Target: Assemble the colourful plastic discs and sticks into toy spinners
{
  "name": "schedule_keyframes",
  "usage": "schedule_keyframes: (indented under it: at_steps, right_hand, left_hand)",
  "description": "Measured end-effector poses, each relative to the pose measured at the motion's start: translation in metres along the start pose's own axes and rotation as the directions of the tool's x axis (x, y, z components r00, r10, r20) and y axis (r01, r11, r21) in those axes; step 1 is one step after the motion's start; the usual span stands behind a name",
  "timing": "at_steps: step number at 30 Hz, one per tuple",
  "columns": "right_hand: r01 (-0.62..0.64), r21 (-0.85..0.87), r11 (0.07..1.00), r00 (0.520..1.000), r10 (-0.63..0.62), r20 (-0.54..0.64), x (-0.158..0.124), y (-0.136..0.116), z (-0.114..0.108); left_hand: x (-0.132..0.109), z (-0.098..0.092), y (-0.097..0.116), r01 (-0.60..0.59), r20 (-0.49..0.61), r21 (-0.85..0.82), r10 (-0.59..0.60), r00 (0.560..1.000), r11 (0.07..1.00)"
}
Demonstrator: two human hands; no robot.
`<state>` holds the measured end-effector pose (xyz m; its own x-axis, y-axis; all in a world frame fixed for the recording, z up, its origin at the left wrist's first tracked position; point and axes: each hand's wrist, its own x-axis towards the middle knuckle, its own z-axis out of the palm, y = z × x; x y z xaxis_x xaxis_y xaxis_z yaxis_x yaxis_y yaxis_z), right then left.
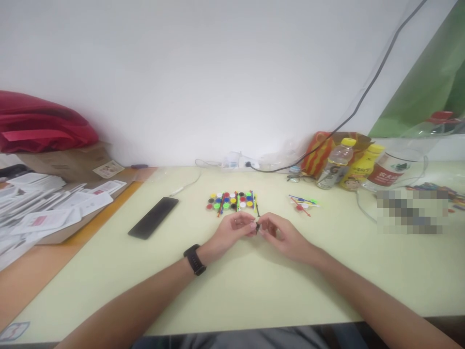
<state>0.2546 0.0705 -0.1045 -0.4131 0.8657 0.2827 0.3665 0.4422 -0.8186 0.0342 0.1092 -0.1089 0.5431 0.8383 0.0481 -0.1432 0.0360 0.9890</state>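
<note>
Over the middle of the pale table (pixel 225 291), my left hand (pixel 236 230) and my right hand (pixel 279 235) meet fingertip to fingertip. Both pinch a small black piece (pixel 257 227); its exact kind is too small to make out. Just beyond my fingers lie rows of small round coloured discs (pixel 227 200), in red, blue, green, yellow, white and black, with thin coloured sticks (pixel 238 201) among them. A loose pile of similar thin sticks (pixel 304 202) sits to the right of my right hand. A black watch (pixel 195 259) is on my left wrist.
A black phone (pixel 153 218) lies left of the discs. White packets (pixel 65 208) and a cardboard box (pixel 69 162) fill the left side. Bottles (pixel 336 162), an orange bag (pixel 316 152) and glasses (pixel 300 178) stand or lie at the back right. A power strip (pixel 238 161) is by the wall.
</note>
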Motion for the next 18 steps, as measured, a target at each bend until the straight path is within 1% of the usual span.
schedule_keyframes:
  at_steps: [3, 5, 7, 9, 11, 14, 16, 18]
  right_hand:
    - [0.086, -0.159, 0.984, 0.995, -0.093, -0.038, -0.001, 0.003, -0.001]
    - [0.127, -0.209, 0.97, 0.988, -0.142, -0.058, 0.0, 0.005, -0.001]
    - [0.144, -0.234, 0.962, 0.983, -0.167, -0.082, 0.001, 0.007, -0.002]
    - [0.127, -0.265, 0.956, 0.978, -0.165, -0.125, 0.003, 0.01, -0.003]
    - [0.08, -0.306, 0.949, 0.971, -0.144, -0.193, 0.005, 0.015, -0.008]
    - [-0.04, -0.386, 0.922, 0.941, -0.095, -0.325, 0.009, 0.026, -0.022]
    - [-0.15, -0.448, 0.881, 0.908, -0.056, -0.415, 0.01, 0.036, -0.034]
    - [-0.267, -0.501, 0.823, 0.886, 0.006, -0.464, 0.009, 0.046, -0.047]
  left_hand:
    - [0.0, 0.0, -0.001, 0.031, -0.004, 0.005, -0.031, 1.0, 0.999]
    - [0.001, 0.001, -0.001, 0.049, 0.014, 0.013, -0.049, 0.999, 0.999]
    - [0.001, 0.001, -0.001, 0.046, 0.031, 0.007, -0.046, 0.998, 0.999]
    - [0.002, 0.002, -0.001, 0.039, 0.02, -0.014, -0.039, 0.999, 0.999]
    - [0.003, 0.001, -0.002, 0.054, 0.002, -0.033, -0.054, 0.999, 0.998]
    - [0.002, 0.0, -0.002, 0.087, -0.008, -0.036, -0.087, 0.996, 0.996]
    - [0.002, 0.0, -0.001, 0.096, -0.006, -0.024, -0.097, 0.995, 0.995]
    - [0.001, -0.001, -0.001, 0.101, 0.0, -0.019, -0.101, 0.995, 0.995]
